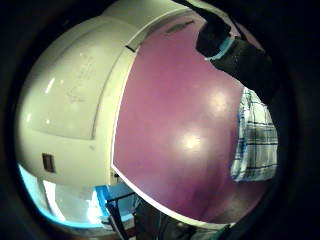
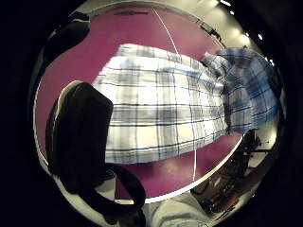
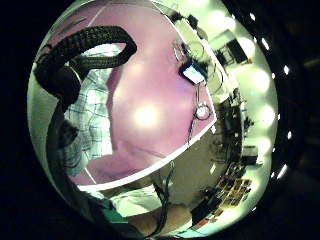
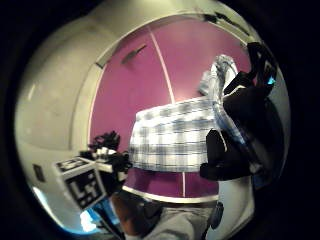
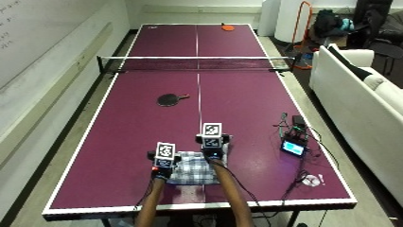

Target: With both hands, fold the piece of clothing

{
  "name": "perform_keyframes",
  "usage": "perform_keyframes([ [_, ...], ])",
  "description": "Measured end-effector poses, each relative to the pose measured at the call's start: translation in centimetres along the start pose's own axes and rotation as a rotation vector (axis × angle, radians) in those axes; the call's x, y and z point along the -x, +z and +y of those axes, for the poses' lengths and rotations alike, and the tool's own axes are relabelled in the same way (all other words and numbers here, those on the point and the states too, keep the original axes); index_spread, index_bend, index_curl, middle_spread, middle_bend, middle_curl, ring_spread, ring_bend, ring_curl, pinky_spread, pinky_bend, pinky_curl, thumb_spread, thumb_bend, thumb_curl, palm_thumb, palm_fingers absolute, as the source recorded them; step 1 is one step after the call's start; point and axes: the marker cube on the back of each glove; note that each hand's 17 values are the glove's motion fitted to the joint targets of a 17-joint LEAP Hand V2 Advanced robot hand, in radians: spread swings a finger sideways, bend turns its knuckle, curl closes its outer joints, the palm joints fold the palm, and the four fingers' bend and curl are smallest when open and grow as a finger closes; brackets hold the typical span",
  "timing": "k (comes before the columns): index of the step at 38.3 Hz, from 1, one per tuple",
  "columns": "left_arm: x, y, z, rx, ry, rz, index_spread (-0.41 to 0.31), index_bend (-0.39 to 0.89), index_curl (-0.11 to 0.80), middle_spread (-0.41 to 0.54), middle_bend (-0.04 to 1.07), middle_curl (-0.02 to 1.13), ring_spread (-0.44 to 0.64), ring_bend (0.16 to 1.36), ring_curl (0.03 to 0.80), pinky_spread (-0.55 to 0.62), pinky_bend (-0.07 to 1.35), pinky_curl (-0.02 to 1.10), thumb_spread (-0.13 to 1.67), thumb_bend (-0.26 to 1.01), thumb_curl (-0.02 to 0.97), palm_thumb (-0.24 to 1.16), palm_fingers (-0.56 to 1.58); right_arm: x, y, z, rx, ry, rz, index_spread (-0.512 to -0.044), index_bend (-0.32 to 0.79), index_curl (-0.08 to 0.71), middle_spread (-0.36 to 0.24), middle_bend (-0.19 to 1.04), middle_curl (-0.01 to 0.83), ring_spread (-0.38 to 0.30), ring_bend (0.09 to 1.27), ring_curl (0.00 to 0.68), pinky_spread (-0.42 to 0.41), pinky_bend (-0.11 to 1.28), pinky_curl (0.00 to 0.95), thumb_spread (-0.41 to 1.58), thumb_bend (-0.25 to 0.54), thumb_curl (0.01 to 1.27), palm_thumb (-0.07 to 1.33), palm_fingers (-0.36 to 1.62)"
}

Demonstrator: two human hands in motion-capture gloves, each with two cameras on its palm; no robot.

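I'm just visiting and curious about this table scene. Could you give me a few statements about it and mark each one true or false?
1. The checked cloth lies on a purple table tennis table. True.
2. The cloth sits at the far end of the table, beyond the net. False: it lies at the near edge, close to the person.
3. A dark paddle lies on the table between the cloth and the net. True.
4. The left hand and right hand are both at the cloth. True.
5. The small device with a lit screen rests on top of the cloth. False: it lies apart, near the table's right edge.
6. A white sofa stands to the table's left. False: it stands on the right.
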Motion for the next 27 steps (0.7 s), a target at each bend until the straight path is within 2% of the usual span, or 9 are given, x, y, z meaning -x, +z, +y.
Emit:
perform_keyframes([
  [3, 2.4, 0.1, -0.4, -0.062, -0.06, -0.083, -0.133, 0.14, 0.351, -0.134, 0.19, 0.35, -0.03, 0.59, 0.353, 0.31, 0.29, 0.37, 1.46, 0.01, 0.128, 0.09, 0.54, 5.4, -2.0, 2.3, -0.035, -0.109, 0.05, -0.313, 0.19, 0.323, -0.202, 0.63, 0.55, -0.222, 0.84, 0.525, -0.228, 0.35, 0.387, 0.99, 0.011, 0.39, 0.96, 1.23],
  [6, 3.8, 3.7, -3.2, -0.118, -0.057, -0.032, -0.134, 0.15, 0.352, -0.141, 0.18, 0.35, -0.03, 0.58, 0.35, 0.3, 0.28, 0.37, 1.46, 0.01, 0.135, 0.1, 0.55, 9.7, -2.9, 4.9, -0.027, -0.188, 0.066, -0.322, 0.19, 0.34, -0.206, 0.65, 0.55, -0.228, 0.82, 0.521, -0.203, 0.29, 0.375, 0.96, -0.007, 0.4, 0.96, 1.22],
  [9, 5.3, 5.0, -3.6, -0.138, -0.073, 0.027, -0.139, 0.15, 0.351, -0.145, 0.17, 0.35, -0.04, 0.58, 0.349, 0.3, 0.27, 0.36, 1.45, 0.01, 0.142, 0.12, 0.56, 13.2, -3.8, 7.7, -0.017, -0.249, 0.045, -0.326, 0.21, 0.361, -0.208, 0.67, 0.552, -0.236, 0.77, 0.507, -0.162, 0.23, 0.36, 0.94, -0.02, 0.4, 0.96, 1.2],
  [15, 7.8, 4.5, -1.7, -0.1, -0.121, 0.076, -0.141, 0.15, 0.353, -0.149, 0.16, 0.35, -0.04, 0.57, 0.346, 0.29, 0.26, 0.37, 1.43, 0.02, 0.158, 0.16, 0.57, 17.2, -1.2, 10.2, 0.085, -0.319, 0.026, -0.331, 0.21, 0.386, -0.209, 0.68, 0.547, -0.244, 0.72, 0.493, -0.102, 0.16, 0.335, 0.91, -0.022, 0.41, 0.97, 1.19],
  [19, 8.4, 4.9, -2.3, -0.113, -0.12, 0.102, -0.142, 0.14, 0.351, -0.158, 0.18, 0.35, -0.04, 0.56, 0.341, 0.28, 0.25, 0.36, 1.42, 0.02, 0.166, 0.18, 0.58, 17.7, 0.0, 10.9, 0.117, -0.334, 0.004, -0.332, 0.19, 0.397, -0.21, 0.7, 0.547, -0.253, 0.7, 0.489, -0.075, 0.15, 0.319, 0.9, -0.022, 0.42, 0.97, 1.19],
  [24, 7.8, 4.3, -2.3, -0.115, -0.104, 0.14, -0.143, 0.14, 0.348, -0.162, 0.18, 0.36, -0.04, 0.55, 0.338, 0.29, 0.24, 0.36, 1.41, 0.02, 0.174, 0.2, 0.59, 17.5, -0.1, 11.2, 0.116, -0.475, -0.293, -0.338, 0.1, 0.37, -0.225, 0.72, 0.538, -0.267, 0.67, 0.477, 0.028, 0.14, 0.297, 0.92, -0.037, 0.41, 0.93, 1.05],
  [25, 7.6, 4.1, -2.3, -0.116, -0.097, 0.147, -0.143, 0.14, 0.348, -0.162, 0.18, 0.36, -0.04, 0.55, 0.338, 0.29, 0.24, 0.36, 1.41, 0.02, 0.174, 0.2, 0.59, 17.2, -0.2, 11.3, 0.123, -0.512, -0.376, -0.338, 0.13, 0.376, -0.22, 0.75, 0.55, -0.269, 0.68, 0.482, 0.022, 0.12, 0.287, 0.91, -0.027, 0.41, 0.94, 1.12],
  [26, 7.4, 3.9, -2.3, -0.117, -0.091, 0.152, -0.142, 0.14, 0.346, -0.163, 0.18, 0.36, -0.04, 0.55, 0.338, 0.29, 0.24, 0.36, 1.41, 0.02, 0.175, 0.21, 0.59, 16.9, -0.4, 11.3, 0.13, -0.541, -0.442, -0.337, 0.09, 0.36, -0.228, 0.6, 0.499, -0.262, 0.66, 0.471, 0.053, 0.2, 0.306, 0.95, -0.044, 0.4, 0.9, 0.94],
  [27, 7.3, 3.9, -2.3, -0.118, -0.087, 0.155, -0.142, 0.14, 0.345, -0.163, 0.18, 0.36, -0.04, 0.55, 0.338, 0.29, 0.24, 0.36, 1.41, 0.02, 0.176, 0.21, 0.59, 16.5, -0.5, 11.3, 0.137, -0.561, -0.49, -0.337, 0.1, 0.365, -0.225, 0.56, 0.496, -0.252, 0.65, 0.476, 0.063, 0.23, 0.325, 0.97, -0.042, 0.39, 0.89, 0.9],
])
